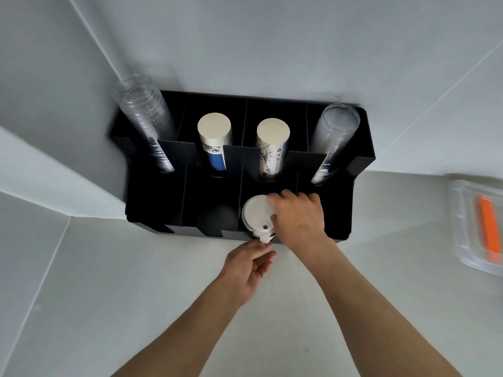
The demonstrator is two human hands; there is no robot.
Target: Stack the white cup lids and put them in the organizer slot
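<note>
Two bare forearms reach up from the near edge over the white worktop (114,281); the left hand (249,270) hovers just in front of the organizer, palm turned inward, its grip narrow, thumb and fingertips pinching the small tab at the near edge of the white cup lids (257,213); the right hand (299,216) lies over the right side of the same lids, fingers curled down around their rim, its grip closed on the stack; how many lids are stacked cannot be told from above. The lids sit in the front row of the black organizer (152,202), in the third slot from the left, their tab poking out through the notch in the front wall; the other front slots look dark. In the back row stand four tall stacks, each in its own slot: clear plastic cups (144,118) at far left, tilted leftward; a paper cup stack with blue print (215,140); a paper cup stack with black line print (272,145); clear plastic cups on the right (333,140), tilted rightward. Well apart at the right edge lies a clear plastic container (462,213) with something orange (490,229) inside, blurred.
</note>
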